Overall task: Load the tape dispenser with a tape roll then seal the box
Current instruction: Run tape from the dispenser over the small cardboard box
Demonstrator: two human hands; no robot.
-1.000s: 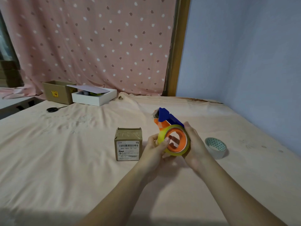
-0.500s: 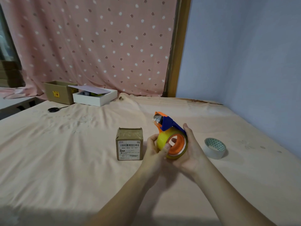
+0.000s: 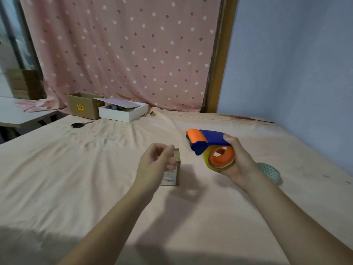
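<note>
My right hand [image 3: 239, 170] holds a blue and orange tape dispenser [image 3: 210, 139] above the bed, its orange nose pointing left. A yellowish clear tape roll [image 3: 207, 163] sits on the dispenser's orange hub. My left hand [image 3: 154, 163] is off the dispenser and hovers in front of the small brown cardboard box [image 3: 175, 177], hiding most of it. Its fingers are curled in, thumb against fingertips, with nothing visible in them. I cannot tell whether the fingers touch the box top.
A second tape roll [image 3: 269, 172] with a green patterned core lies on the pink sheet behind my right wrist. Black scissors [image 3: 79, 124], a brown carton [image 3: 82, 105] and a white box [image 3: 124, 113] lie at the far left. A blue wall runs along the right.
My left hand let go of the tape roll and moved left over the small box. My right hand turned the dispenser so that its nose points left.
</note>
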